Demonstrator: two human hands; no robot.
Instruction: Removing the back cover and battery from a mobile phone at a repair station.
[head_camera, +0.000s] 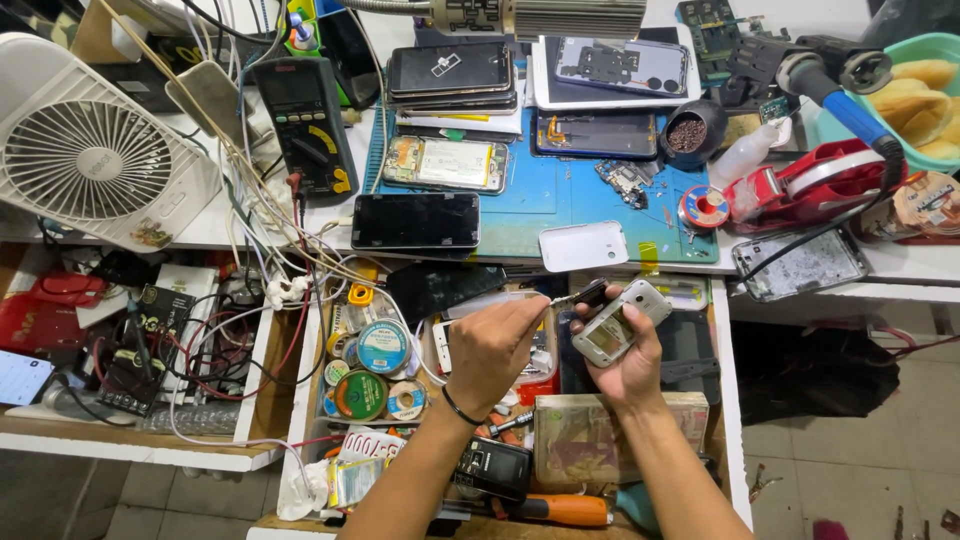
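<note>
My right hand (628, 350) clamps the small grey phone (618, 322), back cover already off, while my left hand (492, 345) pinches tweezers (575, 296) at its top edge, insides untouched.

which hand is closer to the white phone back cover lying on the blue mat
Right. The right hand, holding a small silver phone, is just below the white back cover; the left hand sits lower and further left.
</note>
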